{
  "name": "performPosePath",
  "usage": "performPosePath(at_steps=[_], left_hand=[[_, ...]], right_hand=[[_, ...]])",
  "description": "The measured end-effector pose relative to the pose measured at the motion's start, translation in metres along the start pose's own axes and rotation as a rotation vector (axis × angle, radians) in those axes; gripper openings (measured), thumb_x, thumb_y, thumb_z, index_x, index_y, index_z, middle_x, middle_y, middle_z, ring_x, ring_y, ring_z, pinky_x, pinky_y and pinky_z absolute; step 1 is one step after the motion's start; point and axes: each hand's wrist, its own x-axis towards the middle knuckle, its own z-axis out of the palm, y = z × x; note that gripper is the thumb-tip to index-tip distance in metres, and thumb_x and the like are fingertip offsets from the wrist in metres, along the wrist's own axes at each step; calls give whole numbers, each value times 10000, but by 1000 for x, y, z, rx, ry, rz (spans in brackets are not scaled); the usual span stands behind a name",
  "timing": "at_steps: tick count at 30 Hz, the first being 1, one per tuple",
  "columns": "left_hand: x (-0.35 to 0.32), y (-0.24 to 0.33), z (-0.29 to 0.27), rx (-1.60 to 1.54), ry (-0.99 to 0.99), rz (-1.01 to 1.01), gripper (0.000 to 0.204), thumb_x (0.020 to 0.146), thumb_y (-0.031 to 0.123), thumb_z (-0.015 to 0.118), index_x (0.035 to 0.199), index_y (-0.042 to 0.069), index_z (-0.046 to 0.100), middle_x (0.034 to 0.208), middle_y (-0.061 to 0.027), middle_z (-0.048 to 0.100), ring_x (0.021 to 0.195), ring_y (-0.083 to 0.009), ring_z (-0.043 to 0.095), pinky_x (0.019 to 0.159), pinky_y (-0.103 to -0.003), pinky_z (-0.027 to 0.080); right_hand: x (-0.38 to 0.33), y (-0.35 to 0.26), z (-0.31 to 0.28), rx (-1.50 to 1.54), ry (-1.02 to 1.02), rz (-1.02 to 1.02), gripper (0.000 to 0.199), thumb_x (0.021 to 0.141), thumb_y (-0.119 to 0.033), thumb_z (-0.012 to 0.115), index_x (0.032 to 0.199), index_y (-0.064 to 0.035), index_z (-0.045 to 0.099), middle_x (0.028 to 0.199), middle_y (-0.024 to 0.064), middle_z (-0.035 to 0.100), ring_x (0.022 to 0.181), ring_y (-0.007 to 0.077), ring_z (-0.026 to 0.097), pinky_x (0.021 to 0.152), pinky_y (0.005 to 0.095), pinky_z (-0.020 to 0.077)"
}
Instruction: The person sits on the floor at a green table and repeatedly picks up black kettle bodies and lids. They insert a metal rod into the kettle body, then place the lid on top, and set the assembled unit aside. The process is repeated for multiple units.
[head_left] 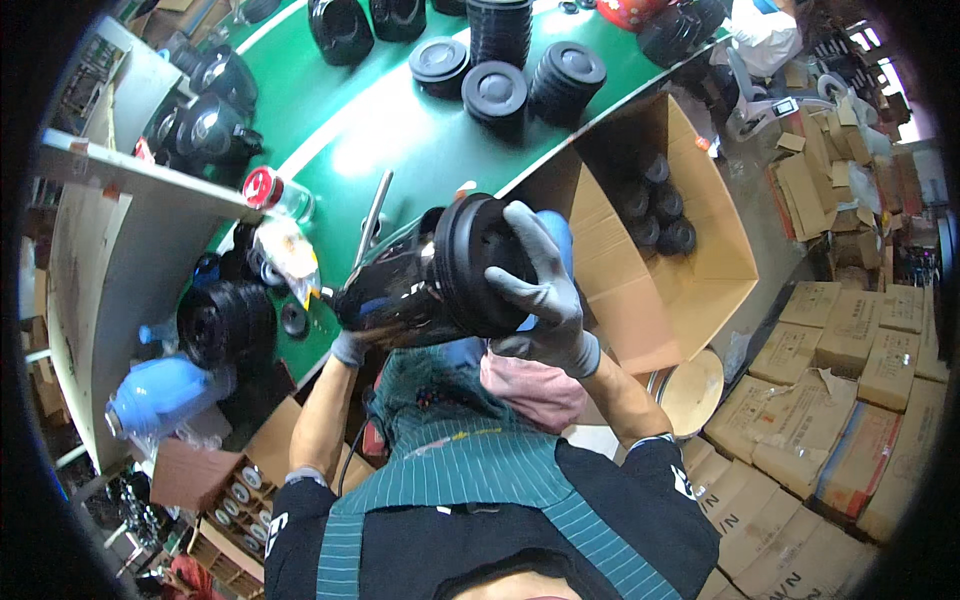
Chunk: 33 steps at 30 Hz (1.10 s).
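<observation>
A glossy black canister point(395, 290) lies tilted across my lap at the table's near edge. Its right end carries a wide, ridged black round cap point(470, 262). My right hand point(548, 310), in a grey glove, grips this cap, thumb and fingers spread over its flat face and rim. Under the canister's left end is my left hand point(350, 347), also gloved; it supports the body, and most of its fingers are hidden. Just beyond the canister a thin metal rod point(374, 215) stands up from the green table point(420, 150).
Stacks of black round caps point(495, 90) and black canisters point(340, 28) stand across the table. At right, an open cardboard box point(690, 290) holds several black round parts. A red-lidded jar point(264, 188), black discs point(225, 320) and a blue container point(165, 395) lie left. Cartons point(800, 420) fill the floor at right.
</observation>
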Motion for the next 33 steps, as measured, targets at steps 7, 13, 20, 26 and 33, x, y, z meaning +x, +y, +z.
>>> performPosePath(at_steps=[7, 13, 20, 26, 33], left_hand=[[-19, 2, 7, -47, -52, -1, 295, 1056, 273, 627, 1290, 106, 692, 1302, -88, 662, 1156, -241, 605, 1108, -466, 476], [-44, 12, 1, -125, -32, 53, 285, 1069, 294, 609, 1278, 119, 689, 1308, -87, 645, 1156, -249, 587, 1111, -482, 467], [-66, 40, -13, -165, -8, 154, 277, 1083, 320, 588, 1264, 134, 686, 1315, -85, 624, 1156, -258, 566, 1115, -501, 456], [-52, 43, -5, -222, -56, 181, 273, 1096, 341, 570, 1252, 147, 682, 1321, -83, 607, 1156, -265, 548, 1119, -517, 446], [-25, 28, 27, -389, -213, 131, 273, 1111, 367, 549, 1238, 162, 679, 1329, -81, 587, 1155, -274, 528, 1122, -535, 435]], right_hand=[[-43, -23, 15, 380, 191, 268, 737, 911, -518, 842, 1488, -95, 666, 1709, 274, 376, 1565, 425, 406, 1247, 521, 381], [-55, -42, 5, 1276, 527, 756, 1001, 977, -844, 517, 1649, -105, 445, 1620, 161, 535, 1465, 286, 550, 1175, 439, 510], [-65, -50, 5, 1428, 387, 845, 949, 1012, -815, 458, 1624, -90, 485, 1603, 145, 564, 1434, 296, 583, 1175, 444, 509], [-69, -52, 7, 1297, 316, 850, 934, 1022, -800, 453, 1606, -74, 520, 1571, 159, 597, 1427, 290, 588, 1209, 432, 469], [-73, -60, -4, 1257, 247, 872, 962, 1008, -787, 530, 1598, -28, 515, 1593, 167, 574, 1454, 278, 557, 1248, 421, 414]])
